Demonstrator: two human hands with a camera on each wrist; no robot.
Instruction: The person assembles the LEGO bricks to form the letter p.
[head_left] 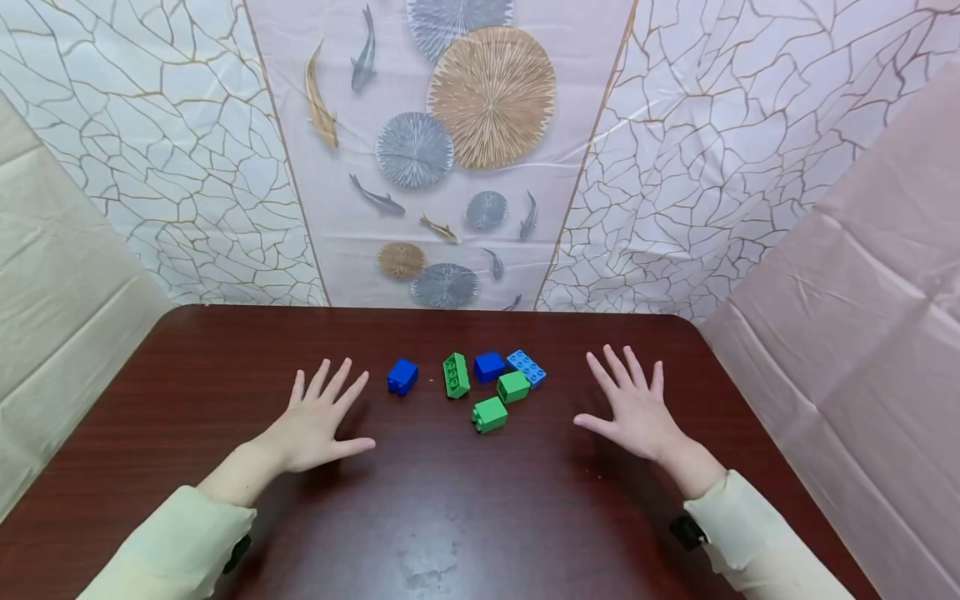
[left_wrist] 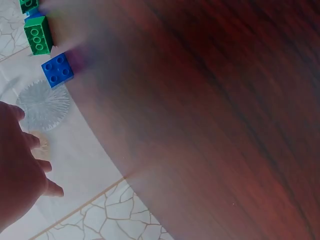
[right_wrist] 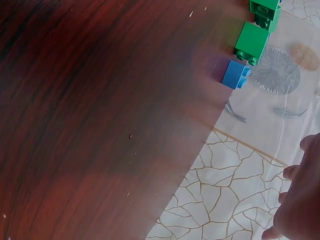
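Observation:
My left hand (head_left: 318, 423) is spread palm down over the left part of the table, holding nothing. Nearest to it lies a dark blue brick (head_left: 402, 377). On the other side my right hand (head_left: 637, 410) is spread the same way, also holding nothing. Between the hands lie a long green brick (head_left: 456, 375) tipped on its side, another dark blue brick (head_left: 489, 367), a light blue brick (head_left: 527, 368) with studs up, and two green bricks, one farther back (head_left: 513, 387) and one nearer me (head_left: 490, 414). In the left wrist view, a blue brick (left_wrist: 57, 70) shows its studs.
The dark red-brown wooden table (head_left: 450, 500) has rounded far corners. Behind it hangs a patterned cloth (head_left: 345, 275) with fish and round shapes. Pale cloth walls (head_left: 847, 333) stand to either side. Small crumbs are on the tabletop near the right hand.

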